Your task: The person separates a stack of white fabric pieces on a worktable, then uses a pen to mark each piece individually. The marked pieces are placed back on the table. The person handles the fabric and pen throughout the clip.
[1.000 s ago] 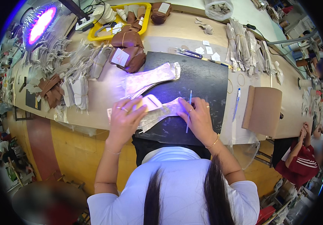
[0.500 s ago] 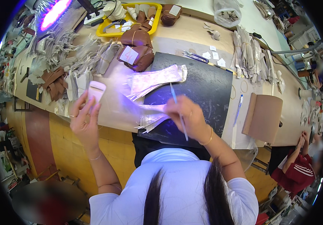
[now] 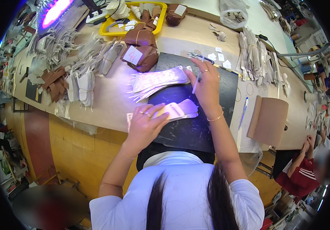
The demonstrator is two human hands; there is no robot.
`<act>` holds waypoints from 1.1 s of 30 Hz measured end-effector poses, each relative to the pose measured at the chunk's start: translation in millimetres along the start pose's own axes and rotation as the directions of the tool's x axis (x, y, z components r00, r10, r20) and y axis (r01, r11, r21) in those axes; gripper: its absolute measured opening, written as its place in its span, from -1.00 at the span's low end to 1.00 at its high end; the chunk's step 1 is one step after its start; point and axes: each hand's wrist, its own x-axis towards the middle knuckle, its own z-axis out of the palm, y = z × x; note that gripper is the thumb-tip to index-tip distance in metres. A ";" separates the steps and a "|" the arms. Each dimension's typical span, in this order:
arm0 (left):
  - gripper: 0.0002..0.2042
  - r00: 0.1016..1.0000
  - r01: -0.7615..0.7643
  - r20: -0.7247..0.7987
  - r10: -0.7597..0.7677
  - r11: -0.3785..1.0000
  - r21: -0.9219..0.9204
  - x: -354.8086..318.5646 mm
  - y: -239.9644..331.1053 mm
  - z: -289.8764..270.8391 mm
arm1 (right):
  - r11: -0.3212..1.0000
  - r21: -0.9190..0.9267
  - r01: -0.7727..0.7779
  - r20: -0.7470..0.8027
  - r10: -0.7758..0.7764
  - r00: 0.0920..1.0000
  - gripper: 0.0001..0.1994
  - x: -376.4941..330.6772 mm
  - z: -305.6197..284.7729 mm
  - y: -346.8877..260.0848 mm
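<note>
My left hand has come back down, fingers flat, pressing the pale cut piece at six o'clock on the dark mat; my right hand, pinching a pen, is lifting toward twelve. I'm holding it steady.

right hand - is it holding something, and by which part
Yes. The right hand holds a thin pen-like tool between the fingers near its upper end, tip pointing down over the fanned stack of pale pieces.

Matt black cutting mat; smooth wooden bench; glossy yellow plastic tray; brown leather stack
</note>
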 end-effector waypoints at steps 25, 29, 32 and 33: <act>-0.81 0.998 -0.045 0.031 0.046 0.998 -0.035 18.0 9.8 56.7 | 0.918 0.355 -0.174 0.165 0.121 0.979 -0.84 -74.9 -56.8 2.5; -0.80 0.998 -0.054 0.042 0.055 0.998 -0.037 18.0 8.3 57.1 | 0.906 0.377 -0.191 0.248 0.100 0.964 -0.86 -86.0 -43.9 4.1; -0.81 0.997 -0.053 0.045 0.055 0.998 -0.030 17.5 8.4 58.1 | 0.933 0.331 -0.143 0.241 0.063 0.969 -0.89 -84.3 -40.6 2.7; -0.81 0.997 -0.052 0.047 0.053 0.998 -0.028 17.6 8.7 58.2 | 0.940 0.324 -0.109 0.215 0.039 0.976 -0.90 -82.1 -39.6 1.2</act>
